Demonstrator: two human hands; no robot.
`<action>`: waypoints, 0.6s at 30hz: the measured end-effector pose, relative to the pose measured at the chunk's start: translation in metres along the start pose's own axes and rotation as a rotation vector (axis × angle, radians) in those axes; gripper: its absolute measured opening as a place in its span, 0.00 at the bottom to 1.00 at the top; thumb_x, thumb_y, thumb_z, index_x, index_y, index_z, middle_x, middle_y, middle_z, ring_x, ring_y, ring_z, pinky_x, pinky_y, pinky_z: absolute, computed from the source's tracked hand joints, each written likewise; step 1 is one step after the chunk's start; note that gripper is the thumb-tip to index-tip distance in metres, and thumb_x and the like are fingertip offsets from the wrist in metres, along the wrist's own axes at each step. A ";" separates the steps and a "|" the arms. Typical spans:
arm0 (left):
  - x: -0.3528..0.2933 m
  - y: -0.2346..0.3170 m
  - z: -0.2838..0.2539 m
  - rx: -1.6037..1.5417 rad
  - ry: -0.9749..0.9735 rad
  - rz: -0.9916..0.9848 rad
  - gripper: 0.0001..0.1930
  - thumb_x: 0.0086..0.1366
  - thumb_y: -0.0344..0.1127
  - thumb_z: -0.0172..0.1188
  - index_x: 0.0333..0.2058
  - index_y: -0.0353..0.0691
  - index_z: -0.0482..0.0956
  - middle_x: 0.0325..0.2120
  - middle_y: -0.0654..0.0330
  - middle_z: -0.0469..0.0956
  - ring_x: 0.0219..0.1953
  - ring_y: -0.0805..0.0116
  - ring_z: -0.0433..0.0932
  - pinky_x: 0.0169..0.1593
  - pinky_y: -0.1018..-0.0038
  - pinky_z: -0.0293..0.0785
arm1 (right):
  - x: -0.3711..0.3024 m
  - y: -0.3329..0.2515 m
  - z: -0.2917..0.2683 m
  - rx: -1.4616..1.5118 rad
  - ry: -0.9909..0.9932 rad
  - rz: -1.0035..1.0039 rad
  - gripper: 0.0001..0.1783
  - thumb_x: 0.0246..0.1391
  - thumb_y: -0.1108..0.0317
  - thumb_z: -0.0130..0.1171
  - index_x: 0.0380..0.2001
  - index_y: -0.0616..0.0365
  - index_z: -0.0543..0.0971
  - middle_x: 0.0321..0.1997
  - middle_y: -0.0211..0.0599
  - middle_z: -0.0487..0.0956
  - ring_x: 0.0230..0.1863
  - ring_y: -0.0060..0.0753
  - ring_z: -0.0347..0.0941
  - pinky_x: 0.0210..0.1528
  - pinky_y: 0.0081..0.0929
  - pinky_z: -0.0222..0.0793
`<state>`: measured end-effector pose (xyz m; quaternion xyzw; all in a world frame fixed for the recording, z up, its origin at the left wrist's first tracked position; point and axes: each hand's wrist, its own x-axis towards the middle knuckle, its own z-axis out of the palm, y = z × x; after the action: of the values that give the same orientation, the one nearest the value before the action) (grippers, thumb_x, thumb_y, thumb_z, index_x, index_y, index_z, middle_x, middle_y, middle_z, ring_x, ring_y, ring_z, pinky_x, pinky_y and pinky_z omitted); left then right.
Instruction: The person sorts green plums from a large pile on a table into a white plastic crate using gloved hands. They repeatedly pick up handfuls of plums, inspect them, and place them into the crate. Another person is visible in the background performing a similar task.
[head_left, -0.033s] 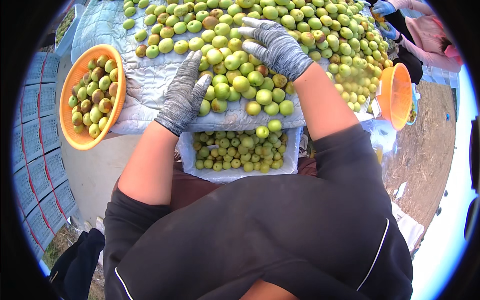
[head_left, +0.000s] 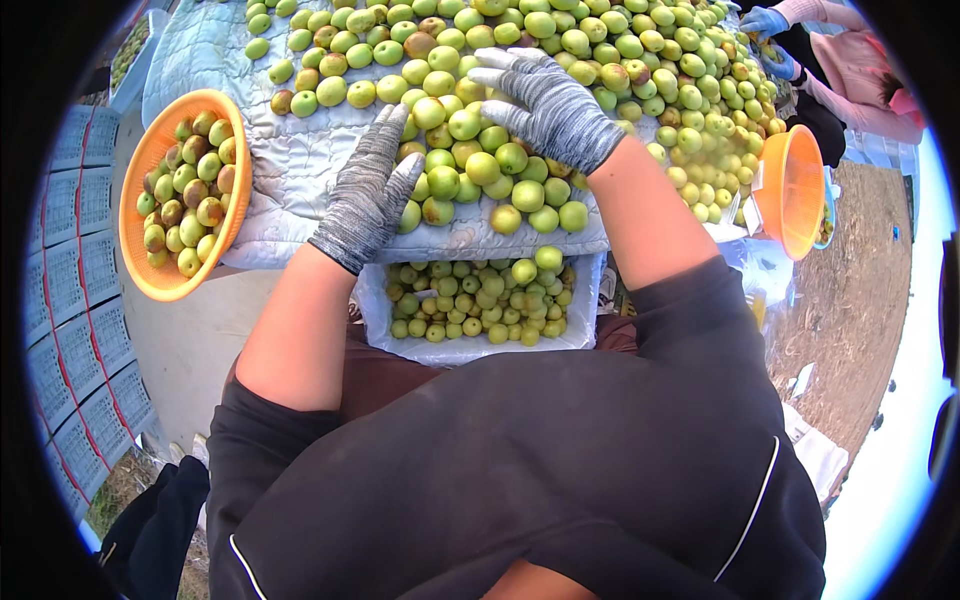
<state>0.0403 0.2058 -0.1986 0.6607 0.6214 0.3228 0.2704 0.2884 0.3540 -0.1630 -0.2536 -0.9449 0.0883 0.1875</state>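
Small round green fruits that look like jujubes [head_left: 482,167], some with brown patches, lie heaped on a quilted pale blue cloth [head_left: 285,170]. My left hand [head_left: 368,190], in a grey knit glove, rests at the left edge of the near heap, fingers stretched out and thumb apart. Over the heap's upper right, my gloved right hand [head_left: 550,105] has its fingers spread, and what lies under its palm is hidden. Below the cloth's near edge stands a plastic-lined box [head_left: 440,350] of the same fruits. Two brighter jujubes [head_left: 548,257] are at its far side, just under the edge.
An orange basket [head_left: 133,205] of browner jujubes stands at the left, and another orange basket [head_left: 803,190] tilts at the right. Stacked printed cartons [head_left: 85,240] line the far left. At the upper right, a co-worker's blue-gloved hand [head_left: 765,20] is among fruits.
My right hand has shifted slightly down and left over the heap. The two bright jujubes at the cloth's edge have moved down toward the box. My left hand is almost still.
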 end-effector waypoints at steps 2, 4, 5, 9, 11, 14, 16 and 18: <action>-0.005 0.008 -0.002 0.034 -0.057 0.005 0.35 0.71 0.44 0.58 0.71 0.37 0.59 0.71 0.41 0.60 0.72 0.46 0.61 0.74 0.60 0.56 | -0.020 -0.027 0.002 0.040 -0.063 -0.051 0.30 0.62 0.52 0.60 0.64 0.55 0.75 0.70 0.45 0.70 0.70 0.50 0.64 0.73 0.43 0.59; -0.013 0.018 -0.004 0.071 -0.099 0.075 0.36 0.69 0.45 0.61 0.71 0.37 0.60 0.71 0.42 0.59 0.73 0.45 0.59 0.74 0.58 0.56 | -0.045 -0.052 -0.002 0.076 -0.056 -0.008 0.31 0.62 0.53 0.59 0.63 0.59 0.74 0.70 0.46 0.69 0.70 0.52 0.64 0.73 0.44 0.59; -0.017 0.023 -0.004 0.116 -0.130 0.103 0.37 0.68 0.45 0.61 0.71 0.38 0.61 0.71 0.42 0.59 0.73 0.45 0.59 0.74 0.58 0.56 | -0.056 -0.062 -0.004 0.051 -0.093 0.024 0.30 0.62 0.54 0.59 0.63 0.59 0.75 0.70 0.46 0.69 0.70 0.53 0.64 0.73 0.46 0.58; -0.037 0.045 -0.003 0.328 -0.226 0.194 0.39 0.67 0.50 0.62 0.71 0.39 0.61 0.71 0.42 0.58 0.73 0.40 0.56 0.75 0.52 0.52 | -0.088 -0.082 -0.011 -0.072 -0.134 -0.033 0.30 0.59 0.57 0.60 0.61 0.60 0.75 0.71 0.49 0.67 0.71 0.56 0.61 0.75 0.50 0.54; -0.045 0.053 -0.001 0.367 -0.231 0.244 0.39 0.65 0.51 0.62 0.70 0.39 0.63 0.71 0.42 0.59 0.72 0.37 0.57 0.74 0.49 0.52 | -0.100 -0.087 -0.006 -0.119 -0.158 -0.045 0.31 0.59 0.57 0.60 0.62 0.59 0.73 0.72 0.48 0.66 0.73 0.55 0.58 0.76 0.48 0.53; -0.050 0.058 0.001 0.387 -0.248 0.306 0.38 0.64 0.51 0.63 0.69 0.39 0.65 0.70 0.43 0.60 0.72 0.39 0.57 0.75 0.49 0.51 | -0.110 -0.089 0.009 -0.161 -0.100 0.005 0.31 0.59 0.57 0.61 0.63 0.58 0.73 0.72 0.49 0.66 0.74 0.55 0.58 0.76 0.48 0.53; -0.051 0.056 0.000 0.281 -0.212 0.330 0.34 0.65 0.47 0.63 0.66 0.38 0.69 0.69 0.44 0.64 0.71 0.41 0.61 0.73 0.51 0.56 | -0.108 -0.083 0.014 -0.087 -0.085 -0.007 0.29 0.60 0.59 0.60 0.63 0.56 0.74 0.71 0.47 0.67 0.73 0.55 0.59 0.74 0.48 0.56; -0.048 0.048 -0.003 0.132 -0.179 0.298 0.31 0.66 0.46 0.64 0.64 0.39 0.72 0.67 0.45 0.67 0.69 0.44 0.65 0.72 0.53 0.60 | -0.098 -0.070 0.010 0.026 -0.082 -0.057 0.28 0.61 0.59 0.59 0.63 0.55 0.74 0.70 0.46 0.69 0.72 0.54 0.61 0.73 0.48 0.57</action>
<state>0.0680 0.1536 -0.1647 0.7879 0.5099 0.2577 0.2298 0.3314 0.2433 -0.1842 -0.2202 -0.9573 0.1057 0.1546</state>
